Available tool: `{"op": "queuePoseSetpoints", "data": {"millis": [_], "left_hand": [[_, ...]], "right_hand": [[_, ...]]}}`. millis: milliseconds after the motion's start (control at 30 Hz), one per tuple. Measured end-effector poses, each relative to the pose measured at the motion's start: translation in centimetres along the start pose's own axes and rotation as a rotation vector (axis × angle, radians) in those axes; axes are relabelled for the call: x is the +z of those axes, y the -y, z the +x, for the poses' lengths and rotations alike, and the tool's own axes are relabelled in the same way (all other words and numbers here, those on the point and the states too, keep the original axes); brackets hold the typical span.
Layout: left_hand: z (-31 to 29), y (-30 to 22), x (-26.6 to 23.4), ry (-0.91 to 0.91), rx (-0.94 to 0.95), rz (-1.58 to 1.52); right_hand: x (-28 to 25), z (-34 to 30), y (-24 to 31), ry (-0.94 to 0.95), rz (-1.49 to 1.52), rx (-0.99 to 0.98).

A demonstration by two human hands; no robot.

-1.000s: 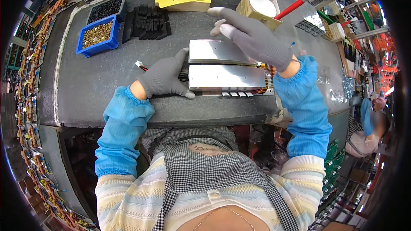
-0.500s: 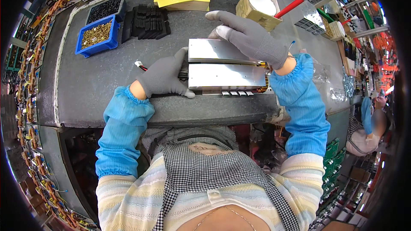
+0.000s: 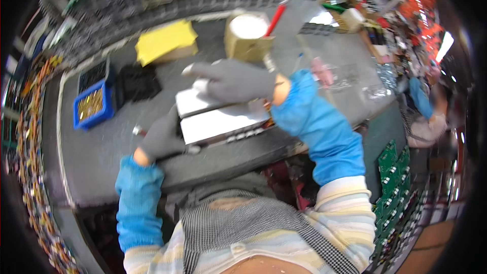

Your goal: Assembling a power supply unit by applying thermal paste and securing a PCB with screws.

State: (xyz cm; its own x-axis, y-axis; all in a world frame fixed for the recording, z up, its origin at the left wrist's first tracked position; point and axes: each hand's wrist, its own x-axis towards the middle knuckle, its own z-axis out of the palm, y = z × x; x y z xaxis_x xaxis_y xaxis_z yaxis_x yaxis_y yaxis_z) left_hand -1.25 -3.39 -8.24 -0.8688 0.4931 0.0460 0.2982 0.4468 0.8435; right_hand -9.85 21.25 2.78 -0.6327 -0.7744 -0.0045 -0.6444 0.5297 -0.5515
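Observation:
Two shiny silver metal bars lie side by side on a metal-cased electronic unit (image 3: pixel 223 124) on the dark worktop, tilted in the picture. A row of small white connectors (image 3: pixel 246 134) runs along its near side. My left hand (image 3: pixel 163 137), in a grey glove, wraps the unit's left end, thumb at the near corner. Beside that hand pokes out a small white plug (image 3: pixel 137 130) on a wire. Across the far bar lies my right hand (image 3: pixel 241 81), also gloved, its fingers stretched to the left and partly hiding the bar. Motion blur softens both hands.
At the left sit a blue bin (image 3: pixel 107 109) of brass-coloured parts, a dark bin (image 3: pixel 93 77) and black pieces (image 3: pixel 139 82). Farther back are yellow sheets (image 3: pixel 166 42), a cardboard box (image 3: pixel 248 49) and a red-handled brush (image 3: pixel 275 20). Green circuit boards (image 3: pixel 393 172) and another person (image 3: pixel 428 116) are at right.
The view has turned and blurred; the worktop and unit now appear lower, farther left and tilted. Both hands keep nearly the same places on the unit.

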Motion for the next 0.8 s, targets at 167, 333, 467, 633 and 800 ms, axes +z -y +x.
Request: {"op": "queuePoseSetpoints", "data": {"millis": [167, 333, 467, 633, 800], "left_hand": [[-0.1, -0.1, -0.1, 0.051, 0.03, 0.012], [-0.6, 0.5, 0.0, 0.068, 0.016, 0.015], [-0.7, 0.4, 0.1, 0.079, -0.006, -0.059], [-0.3, -0.6, -0.3, 0.088, -0.054, 0.009], [0.1, -1.3, -0.3, 0.056, -0.102, 0.024]], "right_hand": [[-1.7, -2.6, -2.2, -0.105, 0.101, 0.063], [-3.4, -5.0, -1.6, -0.185, 0.046, 0.159], [-3.4, -7.0, -5.7, -0.302, 0.158, 0.099], [-3.7, -8.3, -7.0, -0.331, 0.247, 0.115], [-2.4, -7.5, -8.1, -0.325, 0.498, 0.118]]}}
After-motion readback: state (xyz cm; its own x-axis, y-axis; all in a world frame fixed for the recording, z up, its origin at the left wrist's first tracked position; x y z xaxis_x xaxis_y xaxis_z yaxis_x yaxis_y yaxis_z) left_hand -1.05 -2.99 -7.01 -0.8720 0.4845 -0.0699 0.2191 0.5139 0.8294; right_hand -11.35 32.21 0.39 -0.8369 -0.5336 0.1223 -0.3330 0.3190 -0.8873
